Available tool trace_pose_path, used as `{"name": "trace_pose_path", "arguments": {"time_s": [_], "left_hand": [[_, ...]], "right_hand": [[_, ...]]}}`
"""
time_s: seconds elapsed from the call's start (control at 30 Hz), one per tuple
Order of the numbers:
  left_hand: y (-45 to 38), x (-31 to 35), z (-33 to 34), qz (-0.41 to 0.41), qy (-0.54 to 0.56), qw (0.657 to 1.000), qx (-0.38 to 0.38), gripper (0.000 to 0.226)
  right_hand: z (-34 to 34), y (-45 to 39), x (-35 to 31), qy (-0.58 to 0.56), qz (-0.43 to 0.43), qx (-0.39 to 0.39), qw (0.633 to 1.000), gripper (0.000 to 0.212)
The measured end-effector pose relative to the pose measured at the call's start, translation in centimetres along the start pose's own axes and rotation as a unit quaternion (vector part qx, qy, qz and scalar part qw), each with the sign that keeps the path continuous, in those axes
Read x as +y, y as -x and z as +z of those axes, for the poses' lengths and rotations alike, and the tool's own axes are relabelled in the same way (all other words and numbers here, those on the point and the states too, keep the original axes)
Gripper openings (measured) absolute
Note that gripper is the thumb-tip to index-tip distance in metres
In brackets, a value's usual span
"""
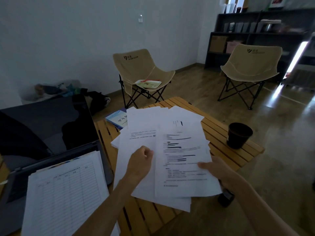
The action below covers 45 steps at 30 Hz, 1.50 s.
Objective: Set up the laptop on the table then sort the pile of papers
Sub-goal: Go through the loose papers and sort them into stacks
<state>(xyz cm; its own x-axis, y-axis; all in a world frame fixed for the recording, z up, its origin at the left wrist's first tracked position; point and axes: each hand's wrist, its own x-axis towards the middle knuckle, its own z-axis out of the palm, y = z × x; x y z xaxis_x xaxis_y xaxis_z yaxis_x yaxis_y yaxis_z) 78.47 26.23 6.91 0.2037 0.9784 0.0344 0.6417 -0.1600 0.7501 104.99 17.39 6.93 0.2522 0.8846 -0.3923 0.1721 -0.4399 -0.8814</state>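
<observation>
the laptop (42,133) already stands open at the left of the slatted tabletop (221,133), its screen dark, so the sorting step looks to be in hand. a stack of table-ruled sheets (68,193) lies over its keyboard, seemingly one sorted group. the loose pile of papers (144,126) is fanned across the middle of the tabletop. the right hand (219,171) pinches the edge of a printed page (182,160) lifted off the pile; the left hand (141,160) is curled, gripping the sheet beside it. next, i judge, the page must be matched to a group and laid there squarely. its print is too blurred to read. a beige chair (141,68) reads "water clear" or close to it. a dark cup (239,135) stands well apart to the right.
</observation>
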Motion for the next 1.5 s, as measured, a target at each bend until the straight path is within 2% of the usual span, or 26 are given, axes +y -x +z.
{"name": "trace_pose_path", "arguments": {"time_s": [0.03,0.07,0.13,0.17,0.23,0.5,0.77,0.87,0.93,1.03,1.1,1.17,1.2,1.23,1.3,1.33,1.4,1.5], "left_hand": [[-0.2,-0.7,-0.2,0.014,-0.079,0.997,-0.004,0.041],[-0.2,-1.5,-0.5,0.029,-0.143,0.988,-0.049,0.068],[0.3,-2.2,-1.2,0.037,-0.218,0.953,-0.207,0.115],[1.0,-2.2,-1.3,0.037,-0.242,0.933,-0.264,0.129],[2.1,-2.2,-1.4,0.051,-0.282,0.911,-0.298,0.138],[4.3,-2.2,-1.3,0.096,-0.361,0.880,-0.292,0.113],[9.2,-1.3,-1.1,0.114,-0.395,0.865,-0.286,0.105],[10.7,-0.9,-0.4,0.108,-0.411,0.858,-0.288,0.111],[11.9,-0.6,0.2,0.112,-0.425,0.856,-0.271,0.107],[14.0,0.0,1.0,0.136,-0.434,0.863,-0.218,0.084],[15.6,0.1,1.4,0.141,-0.400,0.883,-0.199,0.066],[16.5,0.6,1.0,0.070,-0.261,0.950,-0.156,0.051],[16.5,0.9,0.4,0.033,-0.173,0.980,-0.096,0.038],[16.1,1.3,-0.5,0.011,-0.107,0.994,-0.013,0.025],[15.1,2.8,-2.2,0.028,-0.037,0.991,0.122,0.024],[14.8,3.7,-2.6,0.067,-0.043,0.987,0.141,0.028],[14.8,6.5,-2.1,0.155,-0.093,0.979,0.091,0.035],[14.8,8.8,1.8,0.212,-0.219,0.950,-0.067,0.046]], "right_hand": [[-0.3,0.1,0.2,0.015,0.006,0.015,1.000,0.016],[-0.6,0.0,0.3,0.030,0.010,0.028,0.999,0.011],[-1.0,-0.1,0.6,0.038,0.019,0.047,0.998,0.009],[-1.1,-0.1,0.6,0.037,0.024,0.047,0.998,0.011],[-1.4,0.1,0.7,0.025,0.037,0.040,0.998,0.015],[-3.8,2.0,1.9,-0.015,0.067,0.040,0.997,0.015],[-3.6,2.9,2.0,-0.060,0.059,0.051,0.995,0.010],[-4.0,3.5,2.3,-0.070,0.076,0.052,0.993,0.019],[-4.5,4.0,3.4,-0.083,0.087,0.055,0.991,0.031],[-6.4,3.3,7.9,-0.111,0.091,0.045,0.989,0.069],[-6.9,5.0,9.6,-0.111,0.102,0.034,0.988,0.077],[-6.7,7.9,9.6,-0.115,0.109,0.030,0.987,0.067],[-6.7,8.9,9.7,-0.117,0.114,0.024,0.986,0.064],[-6.7,9.5,9.6,-0.113,0.116,0.023,0.987,0.065],[-6.2,10.7,8.4,-0.104,0.114,0.011,0.988,0.068],[-5.7,11.3,7.5,-0.102,0.110,0.004,0.989,0.063],[-4.8,11.9,5.6,-0.101,0.102,0.003,0.990,0.045],[-3.1,10.9,4.1,-0.176,0.079,-0.018,0.981,0.033]]}}
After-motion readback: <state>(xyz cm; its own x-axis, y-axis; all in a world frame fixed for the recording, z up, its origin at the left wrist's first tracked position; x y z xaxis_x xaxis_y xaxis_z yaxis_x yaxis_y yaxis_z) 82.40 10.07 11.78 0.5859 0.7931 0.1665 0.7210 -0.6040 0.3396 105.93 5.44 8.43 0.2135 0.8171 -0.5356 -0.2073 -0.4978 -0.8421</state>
